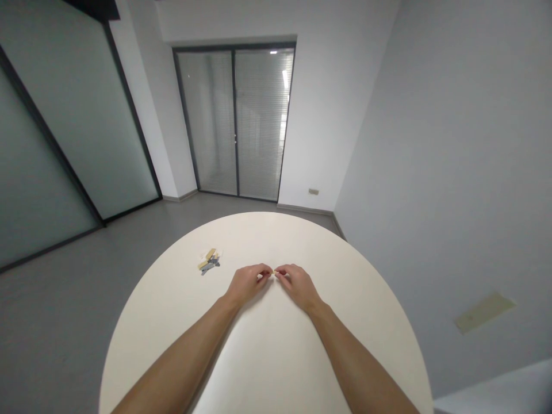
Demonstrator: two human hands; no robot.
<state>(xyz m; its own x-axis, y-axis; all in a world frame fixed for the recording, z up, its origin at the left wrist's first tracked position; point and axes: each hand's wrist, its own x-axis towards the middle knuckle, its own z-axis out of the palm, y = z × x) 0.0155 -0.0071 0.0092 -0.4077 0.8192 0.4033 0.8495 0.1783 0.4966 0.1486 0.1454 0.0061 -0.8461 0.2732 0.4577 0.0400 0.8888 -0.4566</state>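
Over the middle of the round white table [267,356], my left hand [251,280] and my right hand [297,283] meet fingertip to fingertip. Both are closed in a pinch on a tiny yellowish piece [273,272] that shows between them. Its kind is too small to make out, and the fingers cover most of it. To the left of my left hand lies a small loose pile of flat pieces [210,261], some yellow, some grey and a few whitish.
The table's curved far edge [259,213] runs beyond my hands. Past it stand a glass door with blinds [235,123] and, at the left, frosted glass panels [86,103]. A pale wall [452,144] rises close on the right, with a yellowish plate [483,313] on it.
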